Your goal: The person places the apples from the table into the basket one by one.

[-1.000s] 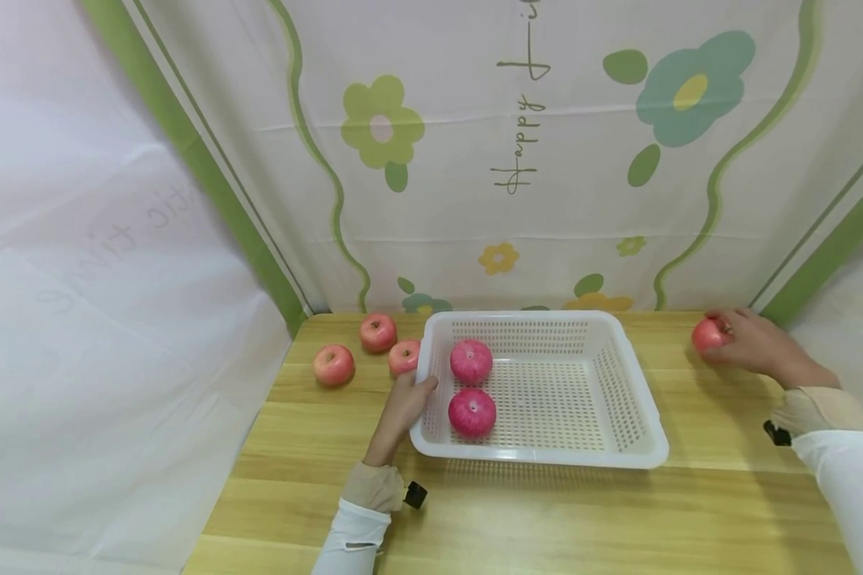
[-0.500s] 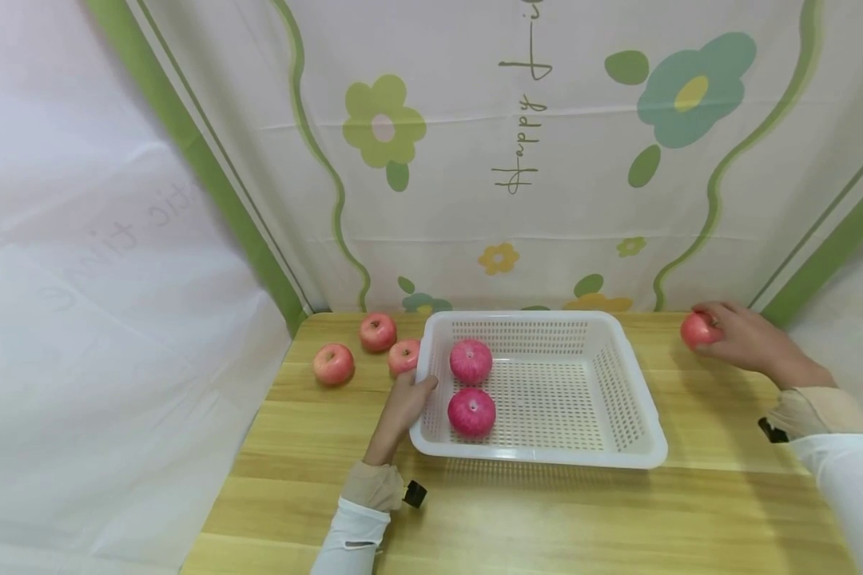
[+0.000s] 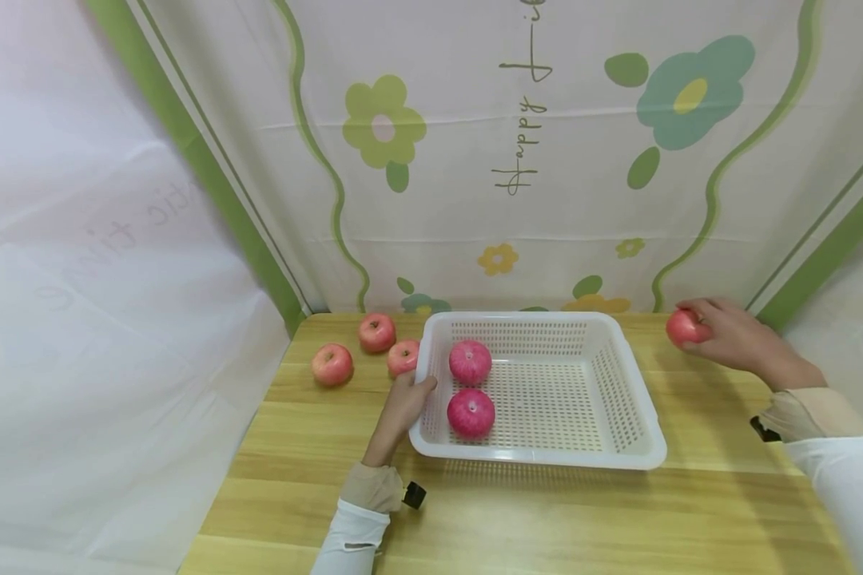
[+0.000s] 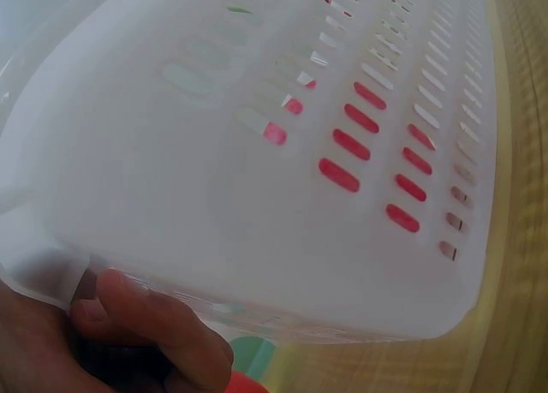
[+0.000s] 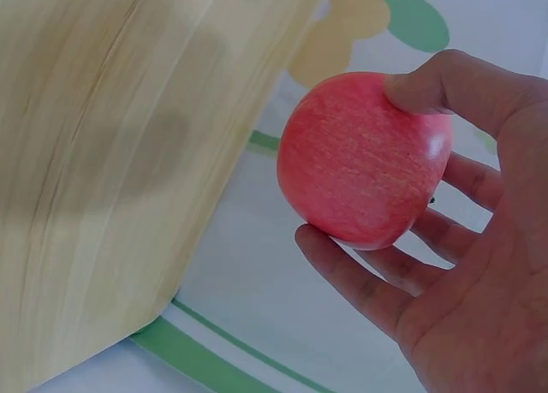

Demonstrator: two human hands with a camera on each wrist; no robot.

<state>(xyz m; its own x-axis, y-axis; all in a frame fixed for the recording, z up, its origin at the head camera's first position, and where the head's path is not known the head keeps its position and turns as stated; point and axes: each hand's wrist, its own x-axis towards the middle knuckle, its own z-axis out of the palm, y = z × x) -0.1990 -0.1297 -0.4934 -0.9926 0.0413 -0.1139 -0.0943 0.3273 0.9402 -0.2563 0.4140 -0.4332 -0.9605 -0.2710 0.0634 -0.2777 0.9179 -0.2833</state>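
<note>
In the head view a white plastic basket (image 3: 539,457) stands on the wooden table, two deep-pink fruits (image 3: 471,362) lying along its left side. My left hand (image 3: 403,406) grips the basket's left rim, and the left wrist view shows its fingers curled at the edge. At the right, my right hand (image 3: 737,339) holds a red apple (image 3: 685,328). Thumb and fingers pinch that apple (image 5: 360,162) in the right wrist view, where it appears lifted off the table.
Three apples (image 3: 332,365) sit on the table (image 3: 295,447) left of the basket, one of them close against its wall. A printed cloth curtain (image 3: 446,200) hangs behind the table's far edge, with a white sheet (image 3: 115,319) on the left.
My right hand has carried the apple leftward, nearer the basket. The left hand stays at the basket's rim, and the basket and other fruit stand as before.
</note>
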